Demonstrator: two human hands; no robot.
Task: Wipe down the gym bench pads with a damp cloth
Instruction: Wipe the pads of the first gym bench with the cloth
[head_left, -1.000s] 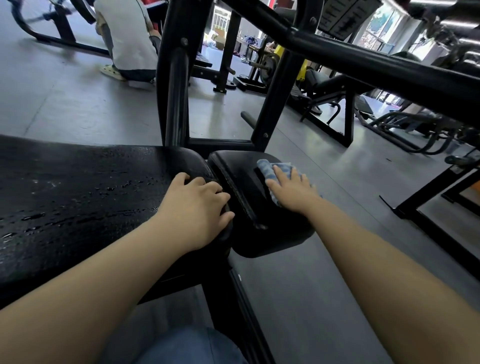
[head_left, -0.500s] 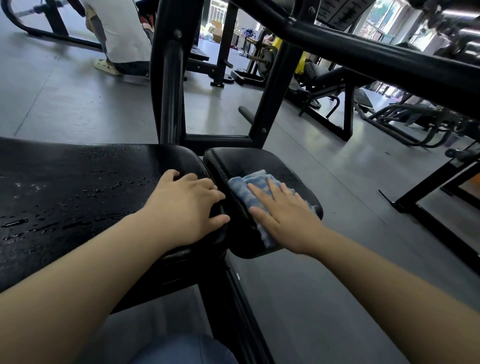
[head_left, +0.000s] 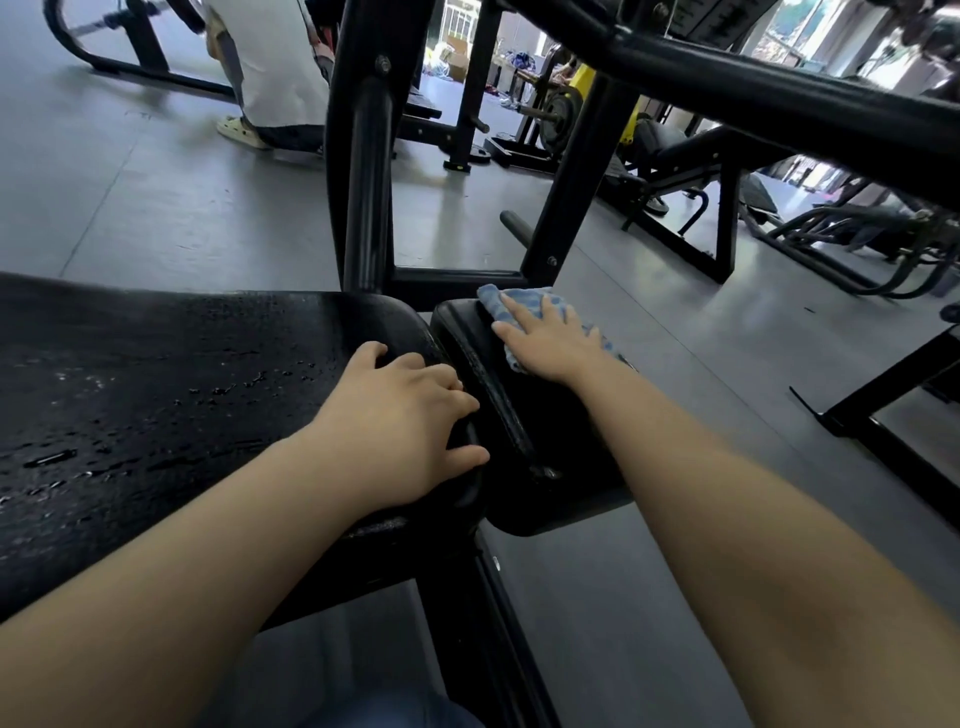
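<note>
A long black bench pad (head_left: 156, 395), wet with droplets, fills the left of the view. My left hand (head_left: 400, 421) rests on its right end, fingers curled over the edge. Beside it lies a smaller black seat pad (head_left: 519, 441). My right hand (head_left: 550, 338) presses a blue checked cloth (head_left: 496, 301) flat onto the far part of that seat pad, fingers straight. Most of the cloth is hidden under the hand.
Black steel uprights (head_left: 363, 171) and a slanted bar (head_left: 779, 98) of the bench frame rise just behind the pads. A person in a white top (head_left: 270, 67) crouches at the back left. More machines (head_left: 675, 171) stand on the grey floor at the right.
My right hand slid the cloth from the near side of the seat pad to its far edge. My left hand stayed on the long pad's end.
</note>
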